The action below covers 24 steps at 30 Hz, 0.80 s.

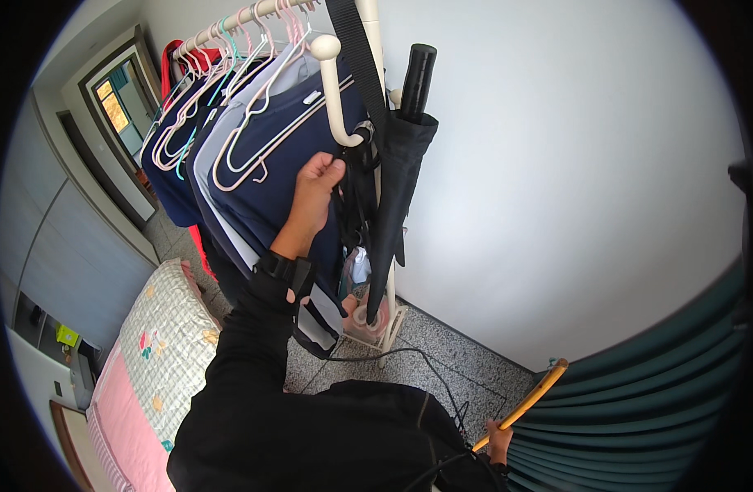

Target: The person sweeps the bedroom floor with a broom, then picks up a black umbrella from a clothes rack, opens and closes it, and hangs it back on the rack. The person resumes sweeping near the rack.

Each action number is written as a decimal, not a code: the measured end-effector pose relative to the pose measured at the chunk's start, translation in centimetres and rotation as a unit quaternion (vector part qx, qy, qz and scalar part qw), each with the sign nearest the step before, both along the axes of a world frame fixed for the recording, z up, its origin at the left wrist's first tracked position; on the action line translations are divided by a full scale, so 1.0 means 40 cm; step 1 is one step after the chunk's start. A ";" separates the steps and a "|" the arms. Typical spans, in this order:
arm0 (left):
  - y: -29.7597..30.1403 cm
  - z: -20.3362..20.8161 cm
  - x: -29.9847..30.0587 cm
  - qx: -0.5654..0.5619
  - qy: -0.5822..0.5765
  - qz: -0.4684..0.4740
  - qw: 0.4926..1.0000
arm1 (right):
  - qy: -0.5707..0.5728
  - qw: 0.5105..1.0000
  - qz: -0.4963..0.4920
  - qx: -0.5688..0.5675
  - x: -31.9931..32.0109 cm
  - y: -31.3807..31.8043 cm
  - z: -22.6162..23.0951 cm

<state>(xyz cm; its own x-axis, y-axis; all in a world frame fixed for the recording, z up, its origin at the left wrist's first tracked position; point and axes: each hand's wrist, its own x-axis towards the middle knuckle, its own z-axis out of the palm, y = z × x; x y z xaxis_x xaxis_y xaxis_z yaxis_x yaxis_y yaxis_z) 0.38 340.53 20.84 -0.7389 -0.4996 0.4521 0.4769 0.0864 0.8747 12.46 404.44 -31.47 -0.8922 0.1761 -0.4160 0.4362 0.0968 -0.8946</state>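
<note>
My left hand reaches up to the cream hook of the clothes rack, its fingers pinched at a black strap that hangs there. Just right of it hangs a closed black umbrella, handle up. Beside the hand, dark blue clothes hang on the rack with pink, white and green hangers. Low on the right, my right hand is wrapped round a wooden stick, which slants up to the right. The stick's lower end is hidden.
A bed with a patterned quilt and pink sheet lies to the left. A dark green curtain hangs at the right by a white wall. A black cable crosses the speckled floor near the rack's foot.
</note>
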 end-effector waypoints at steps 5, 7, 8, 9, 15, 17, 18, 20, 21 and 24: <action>-0.004 0.076 0.009 0.019 0.017 0.016 1.000 | -0.005 1.000 -0.001 -0.009 -0.003 -0.005 0.023; -0.009 0.101 0.012 0.013 0.011 0.022 1.000 | -0.019 1.000 -0.005 0.007 -0.005 -0.004 0.026; -0.009 0.112 0.010 -0.003 0.011 0.027 1.000 | 0.001 1.000 0.005 -0.001 -0.006 -0.004 0.026; -0.010 0.124 0.007 -0.024 0.018 0.028 0.999 | 0.009 1.000 0.009 0.003 -0.007 -0.004 0.024; -0.002 0.197 -0.009 -0.041 -0.016 -0.022 0.999 | 0.027 0.999 0.015 0.019 -0.003 -0.002 -0.001; -0.003 0.223 0.003 -0.046 -0.056 -0.062 0.995 | 0.024 0.999 0.013 0.021 -0.002 -0.001 -0.013; -0.005 0.236 0.010 -0.048 -0.078 -0.084 0.992 | 0.024 0.999 0.013 0.022 -0.004 -0.001 -0.019; -0.001 0.254 0.018 -0.099 -0.105 -0.091 0.985 | 0.026 0.999 0.010 0.020 -0.007 -0.003 -0.030; 0.000 0.262 0.023 -0.112 -0.163 -0.067 0.978 | 0.028 0.999 0.008 0.017 -0.008 -0.005 -0.035; 0.003 0.279 0.024 -0.165 -0.225 -0.043 0.959 | 0.029 1.000 0.006 0.009 -0.007 -0.013 -0.040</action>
